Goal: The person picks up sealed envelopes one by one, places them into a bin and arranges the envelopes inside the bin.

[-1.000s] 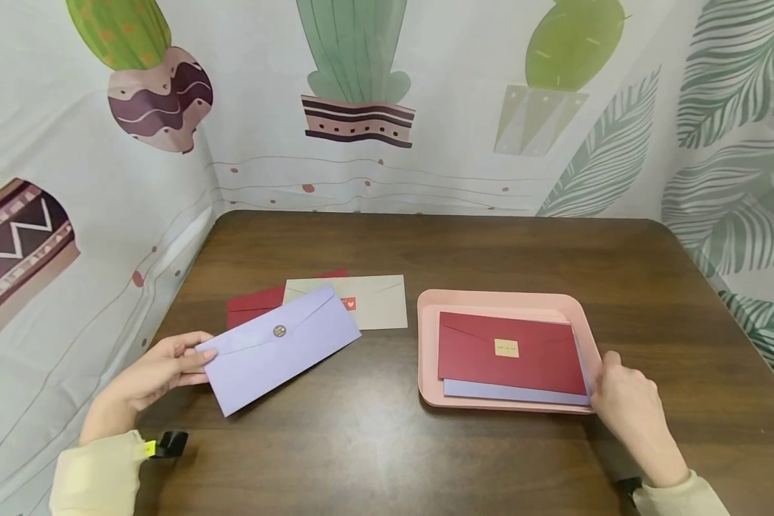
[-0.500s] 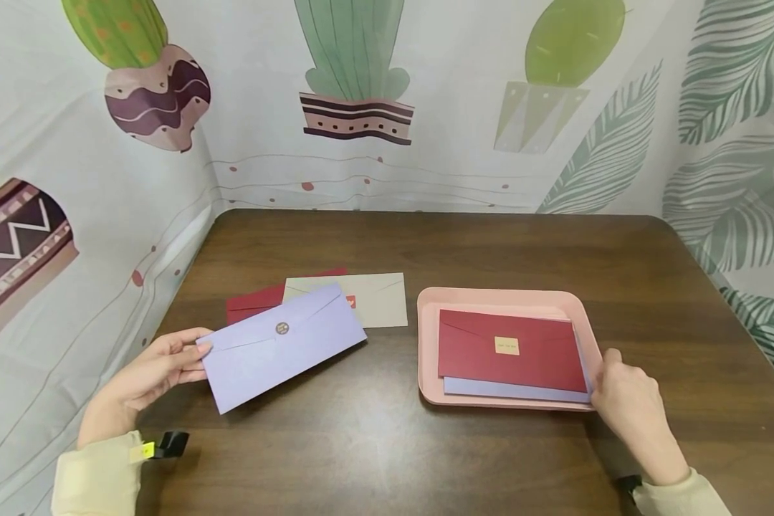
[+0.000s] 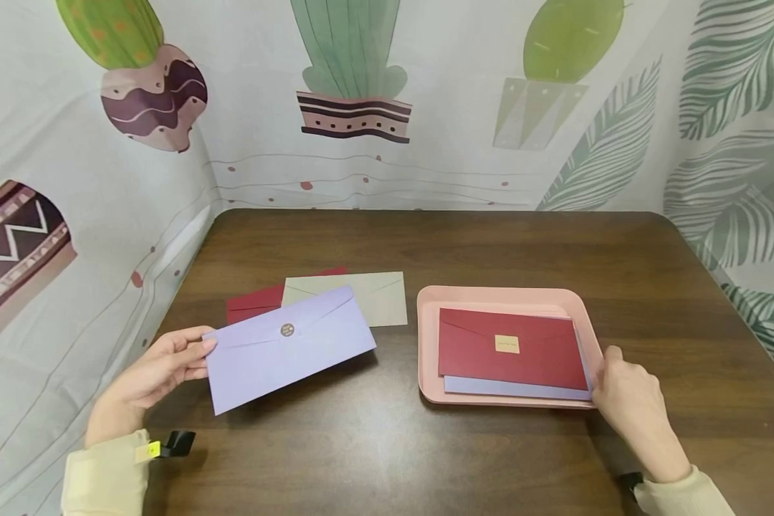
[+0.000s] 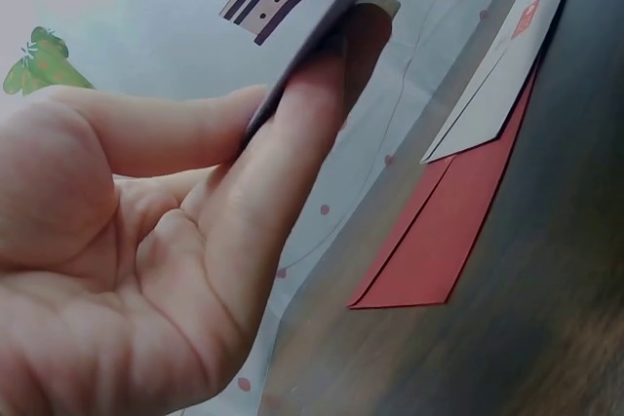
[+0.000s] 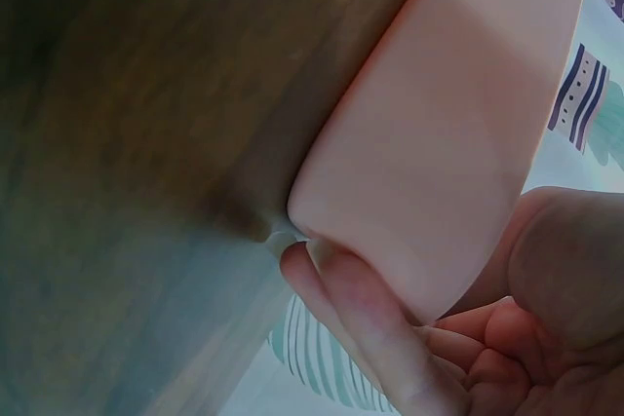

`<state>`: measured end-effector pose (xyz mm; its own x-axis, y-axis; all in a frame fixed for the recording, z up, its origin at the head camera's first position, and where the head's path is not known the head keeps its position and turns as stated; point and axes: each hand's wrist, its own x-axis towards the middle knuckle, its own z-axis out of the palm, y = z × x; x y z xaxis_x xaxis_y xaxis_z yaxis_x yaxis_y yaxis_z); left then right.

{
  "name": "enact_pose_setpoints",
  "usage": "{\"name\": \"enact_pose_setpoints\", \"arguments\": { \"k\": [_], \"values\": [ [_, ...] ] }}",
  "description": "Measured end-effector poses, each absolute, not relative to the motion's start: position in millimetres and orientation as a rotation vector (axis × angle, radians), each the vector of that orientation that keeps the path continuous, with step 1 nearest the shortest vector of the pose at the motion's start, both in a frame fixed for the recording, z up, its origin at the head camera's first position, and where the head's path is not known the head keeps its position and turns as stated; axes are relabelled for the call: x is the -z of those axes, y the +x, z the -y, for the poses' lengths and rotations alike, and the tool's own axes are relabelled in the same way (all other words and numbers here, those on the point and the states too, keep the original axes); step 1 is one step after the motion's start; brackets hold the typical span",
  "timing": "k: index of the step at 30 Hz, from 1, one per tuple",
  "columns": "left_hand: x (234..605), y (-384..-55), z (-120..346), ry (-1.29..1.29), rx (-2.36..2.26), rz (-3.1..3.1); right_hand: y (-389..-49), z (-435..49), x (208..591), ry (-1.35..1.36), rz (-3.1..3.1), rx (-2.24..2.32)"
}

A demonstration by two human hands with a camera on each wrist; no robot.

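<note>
My left hand (image 3: 170, 369) pinches the left end of a lavender envelope (image 3: 290, 358) with a round dark seal, thumb on top and fingers beneath. Its shadow falls on the table below. Behind it a cream envelope (image 3: 380, 297) overlaps a red envelope (image 3: 251, 304); in the left wrist view, the cream envelope (image 4: 507, 65) and red envelope (image 4: 419, 231) lie flat. My right hand (image 3: 632, 390) grips the near right corner of a pink tray (image 3: 428, 344), fingers curled under its wall in the right wrist view. A red envelope with a gold square sticker (image 3: 471, 351) lies inside, atop another lavender envelope (image 3: 490, 385).
The brown wooden table (image 3: 374, 459) runs back to a white cloth backdrop (image 3: 458, 107) printed with cacti and leaves. More of this cloth hangs along the left and right sides. A black strap (image 3: 179, 443) is worn at the left wrist.
The lavender envelope in my left hand has shifted slightly right, its free end swinging down and covering the cream envelope's red heart sticker. My right hand stays at the tray corner.
</note>
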<state>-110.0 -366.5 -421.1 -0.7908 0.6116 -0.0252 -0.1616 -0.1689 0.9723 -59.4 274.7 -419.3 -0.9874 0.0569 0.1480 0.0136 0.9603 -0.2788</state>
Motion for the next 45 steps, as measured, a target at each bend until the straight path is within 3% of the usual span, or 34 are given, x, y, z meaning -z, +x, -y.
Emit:
{"name": "enact_pose_setpoints", "arguments": {
  "k": [45],
  "values": [
    [408, -124, 331, 0.515, -2.067, -1.517, -60, -277, 421, -0.055, 2.956, -0.417]
  ]
}}
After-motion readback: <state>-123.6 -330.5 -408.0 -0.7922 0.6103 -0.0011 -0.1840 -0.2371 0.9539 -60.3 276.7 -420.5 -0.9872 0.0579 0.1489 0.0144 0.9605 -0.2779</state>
